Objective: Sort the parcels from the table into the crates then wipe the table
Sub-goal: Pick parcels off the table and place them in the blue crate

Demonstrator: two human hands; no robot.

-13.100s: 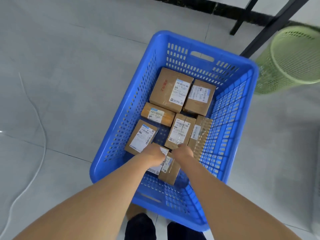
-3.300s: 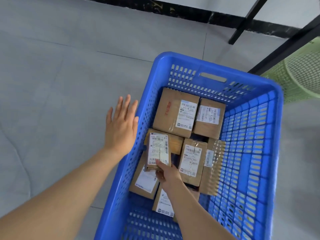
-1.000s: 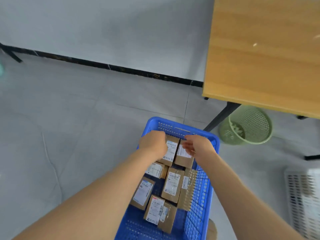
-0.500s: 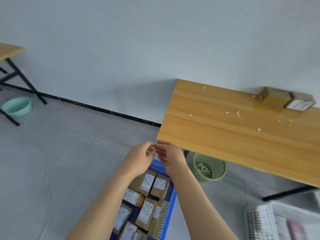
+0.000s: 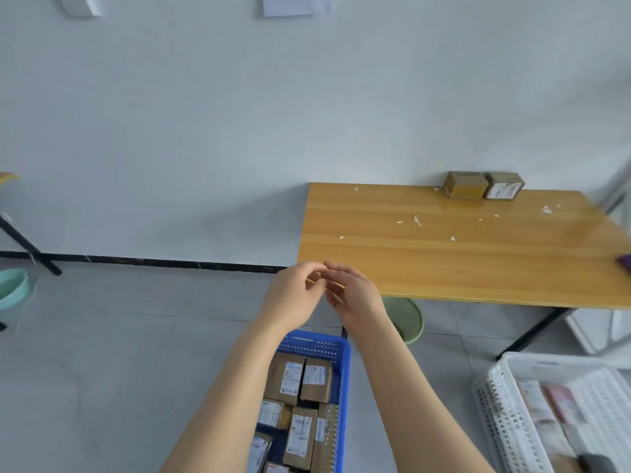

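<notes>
My left hand [image 5: 293,297] and my right hand [image 5: 356,297] are raised together in front of me, fingertips touching, fingers loosely curled, holding nothing. They hover above the blue crate [image 5: 345,367] on the floor, which holds several brown labelled parcels [image 5: 288,377]. The wooden table [image 5: 444,264] stands to the right of my hands. Two brown parcels [image 5: 465,185] [image 5: 504,186] sit side by side at its far edge by the wall. White scraps [image 5: 417,220] lie scattered on the tabletop.
A white crate [image 5: 502,401] with flat packets stands on the floor at lower right. A green wastebasket [image 5: 408,319] sits under the table. A purple object [image 5: 625,259] shows at the table's right edge. A teal basin [image 5: 12,288] sits far left.
My view has risen from the blue crate to the table and wall. Both hands left the parcels in the crate and came up together, empty.
</notes>
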